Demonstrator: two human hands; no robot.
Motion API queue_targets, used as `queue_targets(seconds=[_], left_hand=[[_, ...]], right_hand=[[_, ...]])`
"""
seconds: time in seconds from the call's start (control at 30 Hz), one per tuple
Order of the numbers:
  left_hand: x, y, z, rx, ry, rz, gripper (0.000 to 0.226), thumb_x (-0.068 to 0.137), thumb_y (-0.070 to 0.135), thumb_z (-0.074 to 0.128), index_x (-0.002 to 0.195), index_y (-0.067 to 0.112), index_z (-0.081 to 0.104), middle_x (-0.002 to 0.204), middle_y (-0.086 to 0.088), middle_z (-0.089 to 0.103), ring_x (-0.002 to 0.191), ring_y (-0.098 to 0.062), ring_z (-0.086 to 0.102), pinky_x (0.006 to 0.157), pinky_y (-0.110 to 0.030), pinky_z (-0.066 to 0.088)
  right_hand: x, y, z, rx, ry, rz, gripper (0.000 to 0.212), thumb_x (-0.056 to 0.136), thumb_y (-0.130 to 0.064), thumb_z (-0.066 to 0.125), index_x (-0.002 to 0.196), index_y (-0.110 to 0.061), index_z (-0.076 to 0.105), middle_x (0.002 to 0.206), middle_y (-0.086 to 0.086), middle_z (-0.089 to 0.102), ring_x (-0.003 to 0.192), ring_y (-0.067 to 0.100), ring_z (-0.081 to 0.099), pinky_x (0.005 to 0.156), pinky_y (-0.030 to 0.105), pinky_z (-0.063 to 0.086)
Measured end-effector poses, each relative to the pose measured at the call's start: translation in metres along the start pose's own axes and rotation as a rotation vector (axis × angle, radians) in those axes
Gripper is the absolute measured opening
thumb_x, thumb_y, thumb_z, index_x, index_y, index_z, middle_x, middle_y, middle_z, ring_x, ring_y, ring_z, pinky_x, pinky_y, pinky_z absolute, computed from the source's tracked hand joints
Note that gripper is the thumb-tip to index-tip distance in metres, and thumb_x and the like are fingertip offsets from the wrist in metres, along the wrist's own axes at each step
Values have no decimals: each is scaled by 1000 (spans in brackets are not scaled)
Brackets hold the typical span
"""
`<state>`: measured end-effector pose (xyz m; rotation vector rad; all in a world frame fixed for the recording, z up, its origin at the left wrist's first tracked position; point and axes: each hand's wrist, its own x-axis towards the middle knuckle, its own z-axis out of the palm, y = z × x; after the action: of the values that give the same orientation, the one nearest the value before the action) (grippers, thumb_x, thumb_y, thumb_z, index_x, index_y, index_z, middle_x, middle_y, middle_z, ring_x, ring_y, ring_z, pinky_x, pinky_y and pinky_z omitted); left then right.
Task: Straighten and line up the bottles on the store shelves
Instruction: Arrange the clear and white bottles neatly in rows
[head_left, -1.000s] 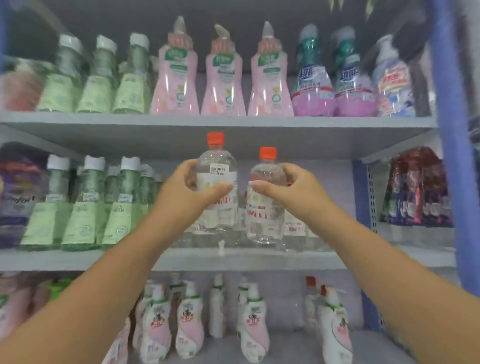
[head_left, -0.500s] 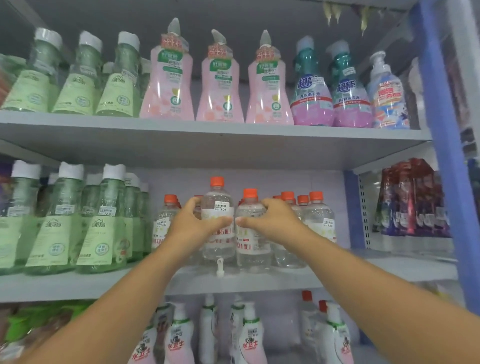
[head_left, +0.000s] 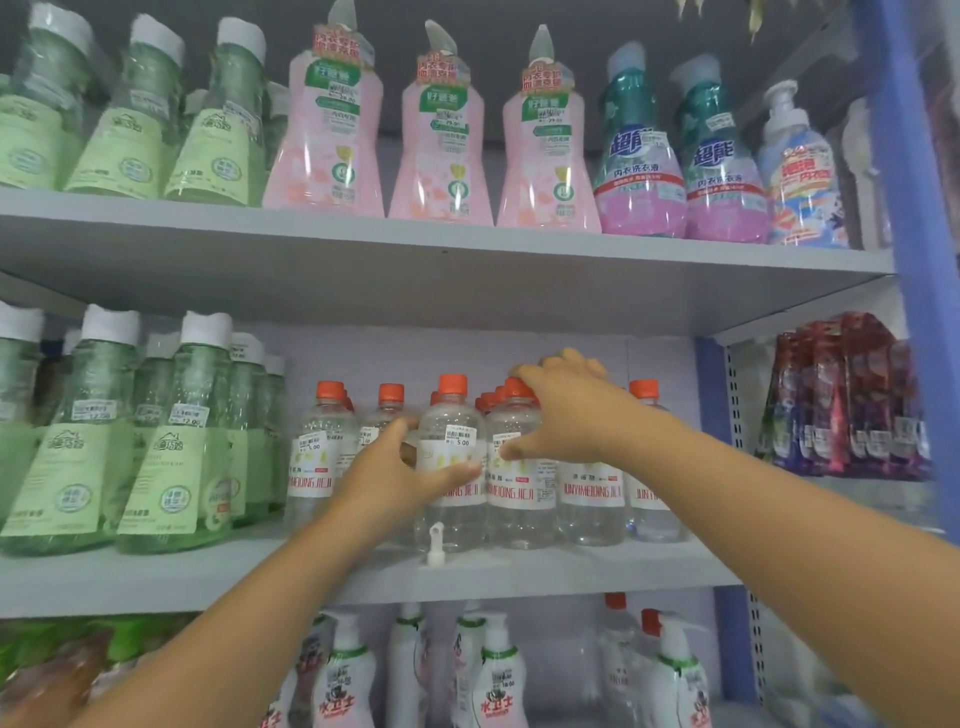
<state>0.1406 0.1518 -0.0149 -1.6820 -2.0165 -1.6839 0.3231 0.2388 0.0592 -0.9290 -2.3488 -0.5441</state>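
Several clear bottles with orange caps stand in a cluster on the middle shelf (head_left: 519, 577). My left hand (head_left: 395, 473) grips one front clear bottle (head_left: 453, 415), thumb across its label and fingers behind its left side. Beside it on the right stands a second clear bottle (head_left: 511, 499). My right hand (head_left: 566, 410) holds this one near the top, thumb on its front and fingers curled over the orange caps behind. Both bottles stand upright on the shelf. More clear bottles (head_left: 317, 467) stand to the left and right (head_left: 647, 499) of them.
Green bottles with white caps (head_left: 171, 467) fill the shelf's left part. A small white pump piece (head_left: 435, 543) lies at the shelf front. Pink bottles (head_left: 441, 145) stand on the shelf above, white pump bottles (head_left: 498, 675) below. Red pouches (head_left: 852, 395) hang right of the blue upright (head_left: 924, 260).
Both hands carried the two clear bottles down and in, setting them on the middle shelf. My right hand has slid up toward its bottle's top.
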Motion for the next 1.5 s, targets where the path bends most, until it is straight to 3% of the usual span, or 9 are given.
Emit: queue_targets(seconds=[0.17, 0.33, 0.43, 0.57, 0.7, 0.97, 1.23, 1.37, 1.5], left_hand=[[-2, 4, 3, 89, -36, 82, 85, 81, 57, 75, 152, 30, 37, 137, 11, 57, 77, 13, 40, 60, -9, 31], [0, 1, 5, 44, -37, 29, 84, 81, 57, 76, 152, 35, 37, 91, 32, 46, 77, 11, 48, 61, -15, 41], [2, -3, 7, 33, -45, 13, 89, 79, 61, 75, 154, 37, 33, 90, 31, 44, 82, 6, 52, 66, -21, 46], [-1, -11, 5, -31, -88, -34, 80, 82, 59, 73, 150, 35, 39, 99, 29, 50, 84, 5, 55, 74, -23, 49], [0, -18, 1, -79, -121, -79, 70, 79, 45, 83, 139, 33, 49, 115, 14, 68, 94, -8, 72, 85, -37, 61], [4, -20, 6, -35, -84, -53, 73, 71, 52, 87, 131, 31, 52, 110, 11, 67, 92, -8, 69, 68, -26, 56], [2, -20, 6, -19, -108, -45, 67, 76, 53, 82, 132, 33, 51, 114, 12, 67, 93, -6, 69, 69, -23, 54], [2, -19, 5, -40, -128, -54, 64, 78, 51, 81, 131, 34, 51, 115, 13, 68, 92, -4, 71, 68, -21, 52], [2, -21, 5, -57, -135, -65, 64, 77, 52, 82, 131, 35, 51, 115, 13, 68, 96, -6, 70, 71, -23, 53]], right_hand=[[10, 11, 0, 44, -32, -11, 96, 72, -70, 76, 150, -29, 36, 145, 0, 49, 138, 25, 38, 114, 43, 35], [23, 25, -4, 167, -124, 18, 83, 70, -79, 71, 138, -38, 48, 125, -10, 60, 114, 19, 57, 100, 41, 50], [36, 31, -7, 298, -47, 34, 59, 84, -74, 62, 121, -29, 67, 107, -11, 72, 101, 12, 67, 89, 33, 53], [42, 37, -7, 442, -45, 63, 36, 84, -59, 75, 101, -27, 75, 89, -9, 76, 83, 12, 73, 82, 33, 59], [44, 37, -8, 452, -81, 34, 30, 88, -50, 74, 105, -25, 73, 90, -6, 77, 82, 13, 74, 77, 31, 59], [45, 43, -8, 432, -118, -12, 24, 95, -45, 68, 112, -29, 71, 98, -9, 75, 83, 8, 71, 80, 30, 57], [38, 49, -5, 500, -62, -6, 26, 94, -51, 65, 110, -31, 72, 100, -14, 73, 87, 7, 70, 71, 22, 51], [38, 47, -4, 471, -82, -18, 25, 98, -45, 63, 114, -28, 73, 94, -9, 74, 86, 9, 71, 74, 25, 51], [28, 57, -11, 429, -40, -22, 40, 98, -49, 60, 133, -29, 65, 127, -11, 69, 110, 9, 65, 93, 26, 45]])
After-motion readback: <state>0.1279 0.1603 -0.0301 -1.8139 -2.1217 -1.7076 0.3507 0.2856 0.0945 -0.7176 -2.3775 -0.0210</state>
